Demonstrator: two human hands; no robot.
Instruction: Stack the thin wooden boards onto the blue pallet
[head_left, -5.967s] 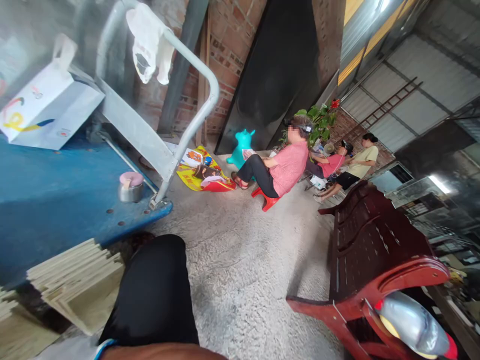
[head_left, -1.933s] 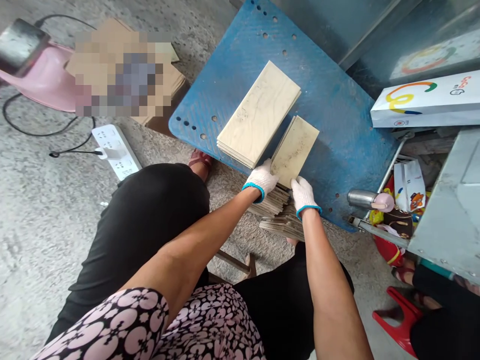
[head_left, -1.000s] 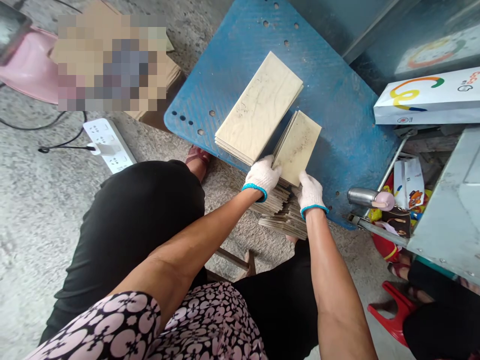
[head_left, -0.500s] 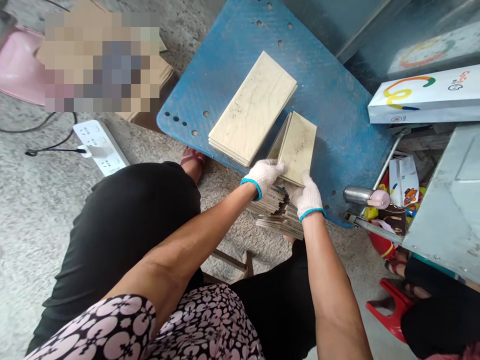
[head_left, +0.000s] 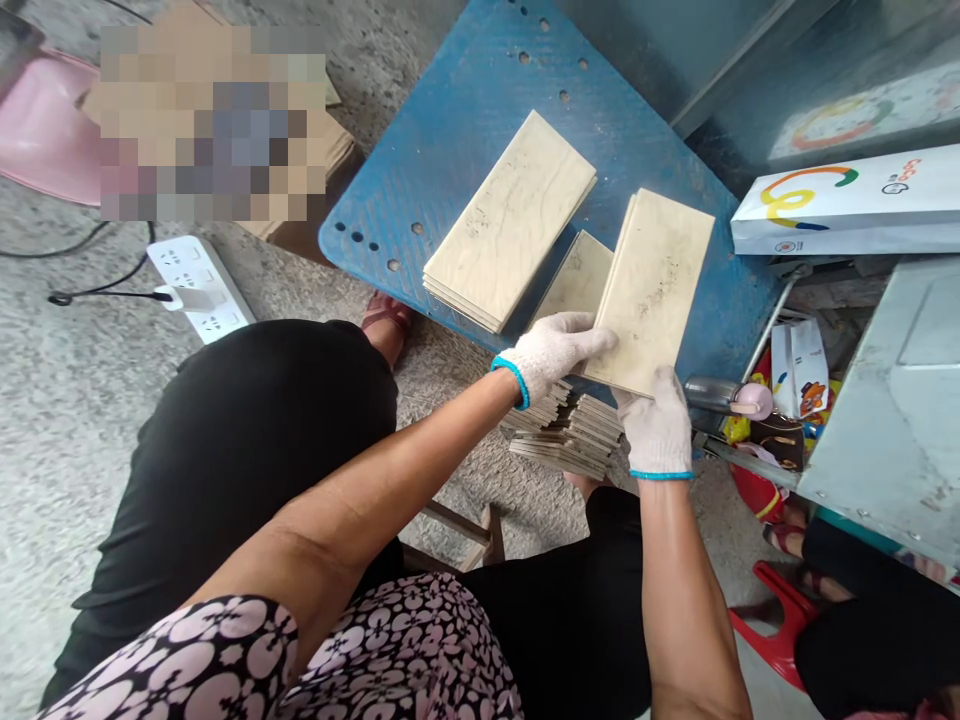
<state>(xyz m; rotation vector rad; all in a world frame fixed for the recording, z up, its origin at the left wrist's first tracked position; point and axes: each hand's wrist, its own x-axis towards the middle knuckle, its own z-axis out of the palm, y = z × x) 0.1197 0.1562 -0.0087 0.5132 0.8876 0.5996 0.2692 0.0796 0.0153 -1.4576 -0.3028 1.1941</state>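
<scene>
Both my hands wear white knit gloves with blue cuffs. My right hand grips the near end of a thin pale wooden board, lifted above the blue platform. My left hand rests its fingers on the same board's near left corner. Under it another board leans on a low stack of boards by my knees. A neat stack of pale boards lies on the platform to the left.
A white box with a coloured logo lies at the platform's right. A steel flask with a pink cap lies near my right hand. A white power strip and a pixelated cardboard box sit on the concrete floor, left. A red stool stands lower right.
My right hand has lifted a board up and to the right, off the leaning pile. My left hand followed to its corner. Six seconds ago I was looking across the room at seated people.
</scene>
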